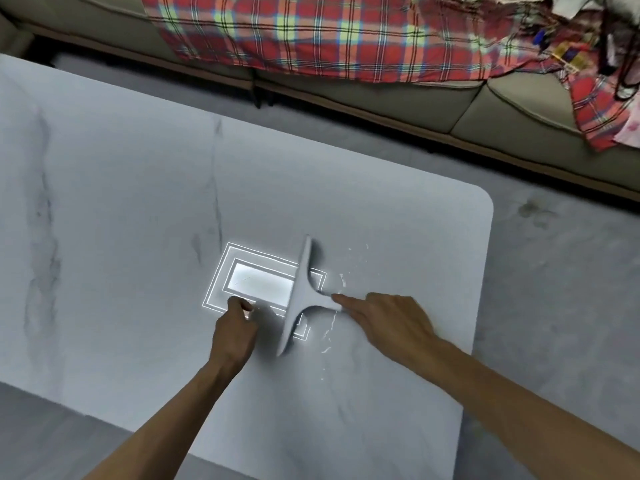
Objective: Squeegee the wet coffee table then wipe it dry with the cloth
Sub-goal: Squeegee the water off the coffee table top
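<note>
Pale grey T-shaped squeegee (300, 296) lies flat at the right end of the white marble table (121, 202). Right hand (391, 320), fingers straight, touches its handle. Left hand (235, 327) curled, empty, just left of it. Water streaks (329, 327) right of the blade.

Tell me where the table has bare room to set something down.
Table is bare over its left half and along the far edge by the sofa. The near patch between the arms is free too. Crowded only mid-right: left hand, squeegee, right hand, water streaks.
</note>
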### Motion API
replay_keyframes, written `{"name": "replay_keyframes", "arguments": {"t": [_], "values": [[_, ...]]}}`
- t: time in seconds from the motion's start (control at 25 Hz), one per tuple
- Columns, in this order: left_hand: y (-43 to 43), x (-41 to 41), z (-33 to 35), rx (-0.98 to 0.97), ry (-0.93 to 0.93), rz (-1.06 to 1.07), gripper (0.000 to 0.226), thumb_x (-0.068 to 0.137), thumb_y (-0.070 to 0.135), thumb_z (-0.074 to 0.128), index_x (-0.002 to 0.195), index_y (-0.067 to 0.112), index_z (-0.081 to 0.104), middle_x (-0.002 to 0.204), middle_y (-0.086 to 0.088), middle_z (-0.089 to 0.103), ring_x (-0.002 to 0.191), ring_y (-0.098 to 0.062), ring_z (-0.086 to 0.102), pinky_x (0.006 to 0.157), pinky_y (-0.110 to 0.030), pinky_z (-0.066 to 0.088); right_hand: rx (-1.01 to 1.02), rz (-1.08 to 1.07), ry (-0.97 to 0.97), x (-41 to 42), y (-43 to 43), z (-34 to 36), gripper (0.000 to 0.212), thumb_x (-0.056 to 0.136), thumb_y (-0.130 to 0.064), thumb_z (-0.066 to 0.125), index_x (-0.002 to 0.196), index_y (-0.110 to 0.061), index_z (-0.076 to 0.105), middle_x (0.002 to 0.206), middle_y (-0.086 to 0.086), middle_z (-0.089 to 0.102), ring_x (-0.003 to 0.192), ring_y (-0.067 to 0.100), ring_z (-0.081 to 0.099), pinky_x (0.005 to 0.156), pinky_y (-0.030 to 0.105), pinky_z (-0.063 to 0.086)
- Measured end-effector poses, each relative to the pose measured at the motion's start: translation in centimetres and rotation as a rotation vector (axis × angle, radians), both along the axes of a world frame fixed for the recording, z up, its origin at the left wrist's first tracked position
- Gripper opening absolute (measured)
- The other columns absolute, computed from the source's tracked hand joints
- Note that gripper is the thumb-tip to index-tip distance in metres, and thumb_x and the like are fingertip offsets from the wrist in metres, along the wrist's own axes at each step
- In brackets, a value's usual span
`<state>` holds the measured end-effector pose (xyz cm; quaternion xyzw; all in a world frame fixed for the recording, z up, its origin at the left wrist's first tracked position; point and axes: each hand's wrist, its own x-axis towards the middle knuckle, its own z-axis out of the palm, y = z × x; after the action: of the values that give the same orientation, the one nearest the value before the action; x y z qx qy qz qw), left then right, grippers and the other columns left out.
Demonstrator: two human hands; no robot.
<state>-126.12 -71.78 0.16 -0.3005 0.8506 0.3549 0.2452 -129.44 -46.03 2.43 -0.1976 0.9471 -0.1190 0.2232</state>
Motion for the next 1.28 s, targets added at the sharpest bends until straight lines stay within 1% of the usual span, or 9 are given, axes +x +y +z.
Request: {"name": "replay_keyframes", "arguments": {"t": [0.2,0.36,0.48,0.64,0.76,0.88,1.0,1.12,1.28], "values": [[-0.8,-1.8,-1.6,-0.046,-0.030,-0.049,0.019,0.089,0.003,0.043,0.100,0.018,0.044,0.097,-0.014,0.063,0.073,-0.027,0.054,0.055,-0.029,0.038,0.018,-0.009,-0.006,-2.0,-1.5,-2.3,0.051,0.098,-0.022,0.048,0.137,-0.054,0.039,0.074,-0.003,0.044,0.074,0.026,0.062,0.060,0.030,0.031],[1.5,-3.5,-2.0,0.037,-0.084,-0.135,0.015,0.090,0.015,0.046,0.105,0.011,0.046,0.087,-0.007,0.059,0.082,-0.032,0.056,0.066,-0.033,0.039,0.108,-0.187,0.016,-0.7,6.6,-1.4,0.044,0.101,-0.033,0.042,0.138,-0.054,0.037,0.086,-0.003,0.064,0.079,0.021,0.065,0.066,0.032,0.047],[3.2,-5.2,-1.9,0.056,-0.059,-0.142,0.017,0.094,0.024,0.043,0.099,0.008,0.048,0.074,0.002,0.055,0.080,-0.032,0.058,0.066,-0.034,0.041,0.190,-0.295,-0.011,-0.3,10.1,0.9,0.039,0.103,-0.042,0.030,0.139,-0.058,0.032,0.094,-0.008,0.066,0.086,0.014,0.065,0.072,0.029,0.046],[4.5,-7.9,-1.6,0.043,-0.034,-0.130,0.016,0.094,0.025,0.041,0.093,0.011,0.047,0.075,0.000,0.058,0.071,-0.023,0.057,0.055,-0.030,0.038,0.043,-0.286,-0.017,-5.2,6.9,1.3,0.039,0.103,-0.042,0.030,0.139,-0.055,0.034,0.099,-0.006,0.066,0.090,0.017,0.063,0.071,0.028,0.041],[4.3,-9.8,-1.8,0.025,0.025,-0.117,0.016,0.092,0.026,0.048,0.094,0.010,0.048,0.074,0.002,0.057,0.069,-0.020,0.056,0.056,-0.030,0.040,-0.021,-0.272,-0.005,-9.3,3.0,0.0,0.038,0.103,-0.041,0.031,0.140,-0.053,0.036,0.098,-0.001,0.066,0.092,0.023,0.062,0.076,0.032,0.045],[2.6,-10.6,-2.5,-0.050,0.101,0.066,0.018,0.094,0.028,0.048,0.098,0.011,0.047,0.079,0.000,0.057,0.078,-0.031,0.059,0.070,-0.037,0.049,-0.048,-0.167,-0.008,-10.0,0.9,-0.7,0.039,0.104,-0.038,0.034,0.139,-0.054,0.035,0.093,0.001,0.064,0.089,0.027,0.062,0.075,0.036,0.048],[-0.2,-10.3,-2.5,-0.125,0.109,0.192,0.015,0.094,0.015,0.046,0.108,0.010,0.046,0.094,-0.009,0.055,0.084,-0.037,0.059,0.077,-0.044,0.052,-0.050,0.053,-0.035,-8.7,-2.2,-1.2,0.050,0.100,-0.024,0.041,0.140,-0.054,0.033,0.099,0.001,0.064,0.090,0.029,0.062,0.064,0.032,0.036],[-3.0,-9.9,-2.1,-0.122,0.020,0.183,0.017,0.095,0.011,0.041,0.111,0.009,0.043,0.094,-0.012,0.053,0.083,-0.035,0.055,0.071,-0.040,0.047,-0.029,0.248,-0.126,-7.7,-6.9,-2.4,0.059,0.097,-0.014,0.041,0.141,-0.052,0.033,0.104,0.001,0.066,0.090,0.032,0.062,0.061,0.031,0.029],[-4.6,-9.2,-2.4,-0.062,-0.106,0.061,0.014,0.093,0.015,0.043,0.106,0.010,0.042,0.093,-0.013,0.056,0.085,-0.034,0.056,0.069,-0.035,0.045,0.019,0.271,-0.129,-8.7,-8.9,-3.1,0.061,0.096,-0.010,0.039,0.142,-0.051,0.034,0.105,0.003,0.063,0.093,0.032,0.061,0.057,0.029,0.026]]}}
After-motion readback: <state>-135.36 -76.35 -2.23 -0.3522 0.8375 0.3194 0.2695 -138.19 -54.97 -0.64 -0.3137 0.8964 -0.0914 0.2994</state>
